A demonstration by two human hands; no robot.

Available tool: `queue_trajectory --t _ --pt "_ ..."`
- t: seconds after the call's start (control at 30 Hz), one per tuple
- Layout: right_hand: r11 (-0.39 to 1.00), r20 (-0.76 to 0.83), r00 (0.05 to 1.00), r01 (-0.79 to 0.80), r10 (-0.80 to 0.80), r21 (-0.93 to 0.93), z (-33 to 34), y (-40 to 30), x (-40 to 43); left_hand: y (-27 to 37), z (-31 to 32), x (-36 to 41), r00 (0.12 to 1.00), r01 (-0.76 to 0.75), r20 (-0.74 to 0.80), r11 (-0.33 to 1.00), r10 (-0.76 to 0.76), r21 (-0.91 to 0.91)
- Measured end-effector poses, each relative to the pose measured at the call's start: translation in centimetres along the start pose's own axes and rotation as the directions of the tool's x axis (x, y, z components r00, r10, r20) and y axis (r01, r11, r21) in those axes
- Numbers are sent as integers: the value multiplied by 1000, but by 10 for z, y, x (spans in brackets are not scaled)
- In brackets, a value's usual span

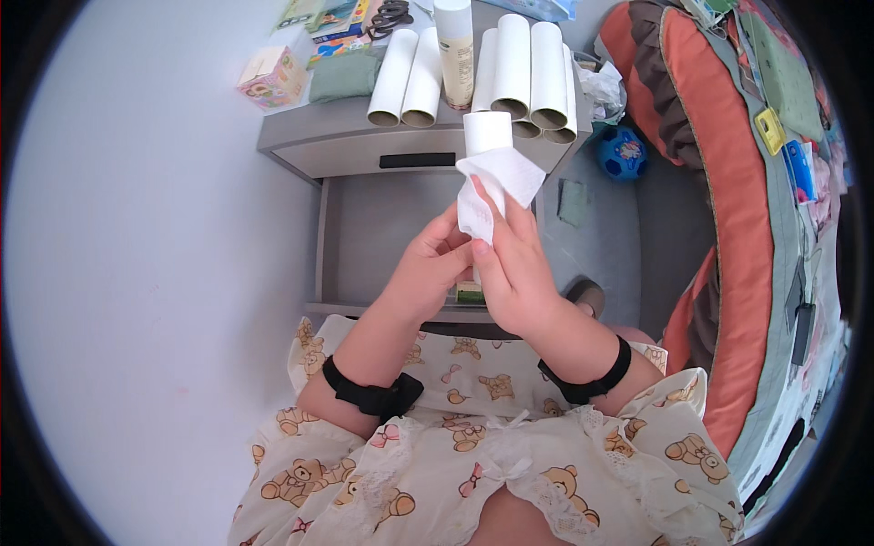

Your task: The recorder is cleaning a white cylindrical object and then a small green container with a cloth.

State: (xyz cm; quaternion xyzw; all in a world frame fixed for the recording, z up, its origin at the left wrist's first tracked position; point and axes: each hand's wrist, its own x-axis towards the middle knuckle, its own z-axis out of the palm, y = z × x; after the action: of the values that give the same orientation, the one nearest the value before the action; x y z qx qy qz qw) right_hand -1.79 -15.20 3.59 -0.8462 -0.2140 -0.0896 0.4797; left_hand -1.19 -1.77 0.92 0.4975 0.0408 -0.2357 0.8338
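Observation:
In front of me, a white cylinder (487,131), perhaps a roll or tube, is held above a pulled-out drawer (382,225). A thin white tissue (512,174) wraps around its middle, with one corner sticking out to the right. My right hand (522,273) presses the tissue against the cylinder, fingers pointing up along it. My left hand (437,263) grips its lower part from the left, with the fingers partly hidden. The thumbs of both hands come close together at the tissue's lower edge.
Several white cardboard tubes (512,65) and a white spray can (455,54) stand on the grey cabinet (314,133). A patterned box (273,76) sits at its left corner. A blue ball (622,153) lies beside the cabinet. Orange bedding (741,225) borders the right.

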Motion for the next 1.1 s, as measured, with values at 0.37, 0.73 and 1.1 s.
queue_trajectory --t 0.37,0.73,1.1 --pt "976 120 971 212 -205 -47 8 -11 -21 -1 -9 -10 992 -116 -74 973 103 -199" --pt "445 -131 901 -75 414 892 -17 9 -3 -2 -4 -3 993 42 118 980 -19 -195" --pt "954 -162 979 -72 124 291 -7 20 10 -4 3 3 958 13 283 992 -48 123"
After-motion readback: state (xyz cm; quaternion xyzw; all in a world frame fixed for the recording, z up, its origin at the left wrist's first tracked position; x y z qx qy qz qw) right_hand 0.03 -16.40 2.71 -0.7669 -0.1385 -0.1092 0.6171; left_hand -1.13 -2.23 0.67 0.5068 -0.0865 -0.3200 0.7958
